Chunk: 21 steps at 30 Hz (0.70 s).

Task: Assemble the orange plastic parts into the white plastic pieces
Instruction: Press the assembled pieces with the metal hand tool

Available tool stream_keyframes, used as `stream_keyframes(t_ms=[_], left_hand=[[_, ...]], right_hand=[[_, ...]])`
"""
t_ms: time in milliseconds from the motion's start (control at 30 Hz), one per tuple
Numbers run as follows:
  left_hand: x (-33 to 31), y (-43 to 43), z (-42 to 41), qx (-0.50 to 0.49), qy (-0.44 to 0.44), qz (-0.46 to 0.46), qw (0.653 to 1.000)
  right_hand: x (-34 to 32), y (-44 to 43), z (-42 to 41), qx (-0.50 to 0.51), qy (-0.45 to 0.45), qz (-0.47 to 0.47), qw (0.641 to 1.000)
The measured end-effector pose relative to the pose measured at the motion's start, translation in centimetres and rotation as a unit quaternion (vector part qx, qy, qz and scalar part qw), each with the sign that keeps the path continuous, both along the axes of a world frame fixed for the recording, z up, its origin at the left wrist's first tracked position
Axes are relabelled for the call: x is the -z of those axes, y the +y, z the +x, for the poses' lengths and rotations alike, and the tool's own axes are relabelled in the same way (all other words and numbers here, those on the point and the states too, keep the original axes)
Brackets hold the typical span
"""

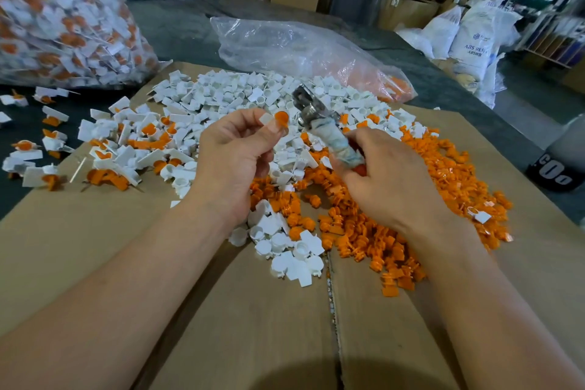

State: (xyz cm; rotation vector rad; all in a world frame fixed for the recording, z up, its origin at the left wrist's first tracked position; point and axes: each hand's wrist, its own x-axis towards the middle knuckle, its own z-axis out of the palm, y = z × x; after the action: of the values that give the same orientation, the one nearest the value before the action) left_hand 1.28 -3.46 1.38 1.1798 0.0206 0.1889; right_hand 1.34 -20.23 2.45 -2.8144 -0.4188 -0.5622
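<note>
At the far left a clear bag [63,16] stuffed with joined white-and-orange pieces stands on the dark table [177,25]. Just below it, loose assembled pieces [104,152] lie scattered across the table and the left edge of a flat cardboard sheet [95,247]. The left hand [231,155] is raised above the cardboard. Its fingers [247,120] are curled, thumb and forefinger pinching a white piece [266,120], with an orange part [281,119] touching it on the right. Behind and beneath the hands spreads a heap of white pieces [228,95]. The right hand [386,177] has its fingers wrapped round the cloth-bound handle of a tool [329,136], whose metal head points up and left, just beside the orange part. Orange parts [443,174] are heaped on the cardboard beneath and to the right of this hand. A crumpled plastic bag [300,47] lies beyond the heaps, and white sacks [468,38] stand at the far right.
</note>
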Motion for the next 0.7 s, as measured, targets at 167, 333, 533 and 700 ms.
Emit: stream_keyframes(t_ms=[167,333,533,700], left_hand=[[0.03,-0.02,0.01,-0.003,-0.002,-0.002,1.0],[0.08,0.08,0.09,-0.003,-0.006,-0.004,1.0],[0.15,0.08,0.08,0.008,-0.011,-0.009,1.0],[0.12,0.18,0.0,0.014,-0.013,-0.031,0.999]], right_hand=[[0.26,0.21,-0.16,-0.016,0.025,-0.011,1.0],[0.29,0.42,-0.21,-0.025,0.013,-0.021,0.999],[0.01,0.49,-0.44,-0.026,-0.03,-0.055,0.998],[-0.1,0.58,-0.61,-0.039,0.022,-0.019,0.999]])
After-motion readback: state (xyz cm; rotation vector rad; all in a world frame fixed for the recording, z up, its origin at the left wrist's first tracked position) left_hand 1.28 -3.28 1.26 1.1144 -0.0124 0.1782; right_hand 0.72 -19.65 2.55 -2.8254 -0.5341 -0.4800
